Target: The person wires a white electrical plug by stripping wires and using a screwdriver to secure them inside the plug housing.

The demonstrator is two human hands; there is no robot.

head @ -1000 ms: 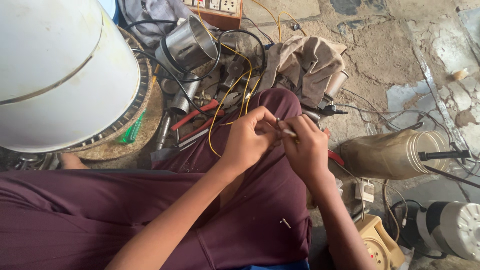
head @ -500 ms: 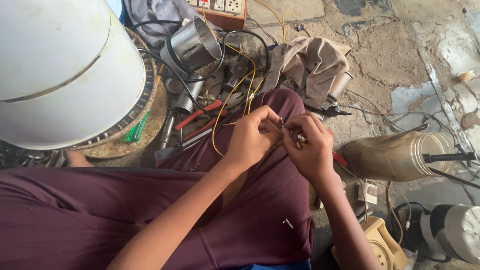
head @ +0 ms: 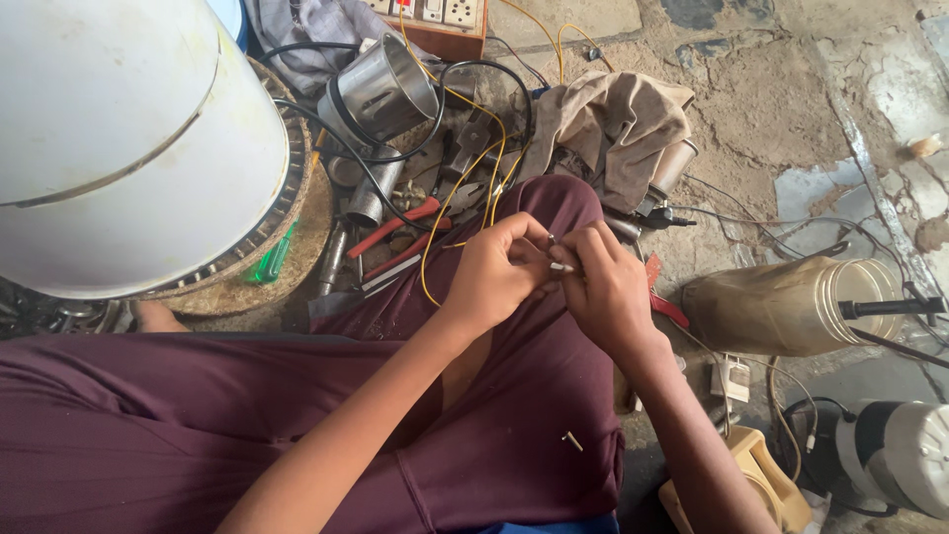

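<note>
Cluttered stone floor (head: 751,109) | my left hand (head: 499,272) and right hand (head: 605,287) curl together over my knee, fingertips pinching what seems a small wire end (head: 560,265) | yellow wire (head: 450,198) just beyond.

No packages, labels, signs, screens — none visible.

Single head-worn view, looking steeply down, close over lap and hands (head: 554,272). White drum (head: 129,138) crowding ten o'clock, stone floor (head: 771,89) at one o'clock, plastic jar (head: 781,307) at three o'clock.
</note>
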